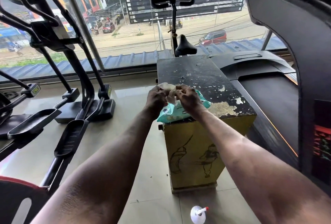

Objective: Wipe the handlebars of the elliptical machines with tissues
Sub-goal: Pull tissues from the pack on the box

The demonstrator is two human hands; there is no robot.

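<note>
Both hands pinch one white tissue [167, 87] mid-frame, left hand [155, 98] and right hand [188, 98] level, above the teal pack [172, 112]; elliptical handlebars [35, 8] stand upper left, nearer the left hand

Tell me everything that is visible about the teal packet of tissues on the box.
The teal packet is a soft plastic pack with white and dark blue print, lying flat near the front edge of the worn black top of the yellow box. One corner overhangs the box's left side. Both hands hover over it: the left hand and right hand hold a crumpled white tissue between them above the pack, hiding its middle.
</note>
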